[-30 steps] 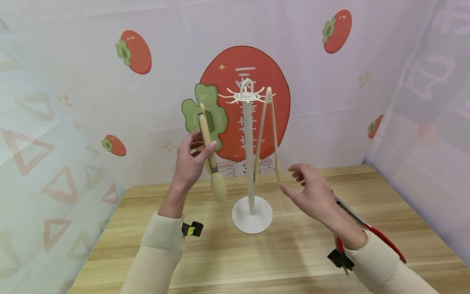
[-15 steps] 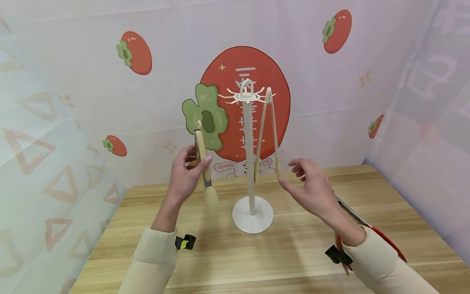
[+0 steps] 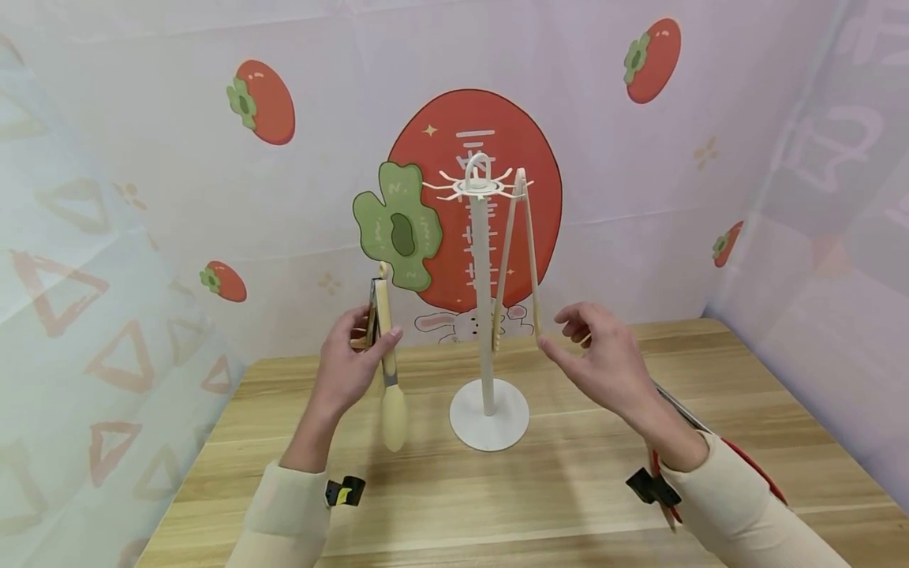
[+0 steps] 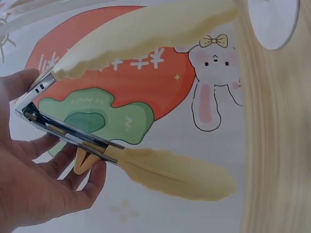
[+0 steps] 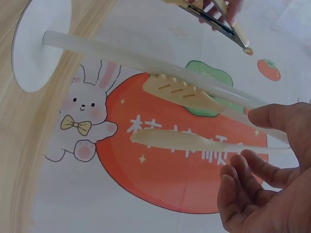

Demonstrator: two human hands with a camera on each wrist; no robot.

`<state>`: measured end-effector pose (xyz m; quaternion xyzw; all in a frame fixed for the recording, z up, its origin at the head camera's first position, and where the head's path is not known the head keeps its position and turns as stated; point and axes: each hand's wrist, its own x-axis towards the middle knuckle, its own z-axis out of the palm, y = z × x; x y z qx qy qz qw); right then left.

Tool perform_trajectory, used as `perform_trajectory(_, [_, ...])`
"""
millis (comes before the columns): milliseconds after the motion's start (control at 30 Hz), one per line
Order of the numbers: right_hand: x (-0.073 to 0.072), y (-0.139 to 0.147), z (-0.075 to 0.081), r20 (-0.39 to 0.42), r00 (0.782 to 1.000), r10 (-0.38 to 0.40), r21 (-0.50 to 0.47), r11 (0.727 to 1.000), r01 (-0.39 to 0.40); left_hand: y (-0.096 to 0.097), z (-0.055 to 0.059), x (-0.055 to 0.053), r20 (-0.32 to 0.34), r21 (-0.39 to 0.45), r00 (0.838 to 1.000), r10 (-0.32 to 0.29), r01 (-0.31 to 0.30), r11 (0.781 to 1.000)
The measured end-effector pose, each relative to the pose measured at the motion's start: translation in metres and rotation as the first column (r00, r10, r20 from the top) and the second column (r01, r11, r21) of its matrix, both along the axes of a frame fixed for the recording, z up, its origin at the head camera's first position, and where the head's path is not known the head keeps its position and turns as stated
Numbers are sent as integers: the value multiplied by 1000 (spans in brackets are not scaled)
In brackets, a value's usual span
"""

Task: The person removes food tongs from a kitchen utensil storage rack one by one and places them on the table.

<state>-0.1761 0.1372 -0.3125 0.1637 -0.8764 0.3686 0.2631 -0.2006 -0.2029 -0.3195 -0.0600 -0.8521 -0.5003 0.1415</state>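
My left hand (image 3: 346, 369) grips metal-bodied tongs (image 3: 394, 418) with cream handles and silicone heads, left of the white rack (image 3: 484, 300). In the left wrist view, the tongs' two heads (image 4: 180, 174) stand spread apart, and the fingers curl round one arm. A second, all-cream pair of tongs (image 3: 532, 268) hangs from a hook on the rack's right side, its arms pointing down. My right hand (image 3: 604, 359) is beside the lower end of these hanging tongs, fingers loosely curled, thumb tip close to one arm. In the right wrist view, the right hand (image 5: 272, 179) holds nothing.
The rack's round white base (image 3: 490, 434) rests on the wood-grain table (image 3: 454, 505). A tool with red handles (image 3: 756, 469) and a metal shaft lies partly hidden behind my right forearm. A patterned cloth backdrop (image 3: 568, 47) encloses the table at the back and sides.
My left hand has moved down and left with the metal-bodied tongs, away from the rack. My right hand has shifted only slightly; the hanging tongs stay put.
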Motion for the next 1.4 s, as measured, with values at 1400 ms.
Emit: perform_trajectory(1400, [-8, -6, 23, -13, 999, 43, -2, 999, -43, -43, -45, 37, 252, -434, 947, 200, -74, 898])
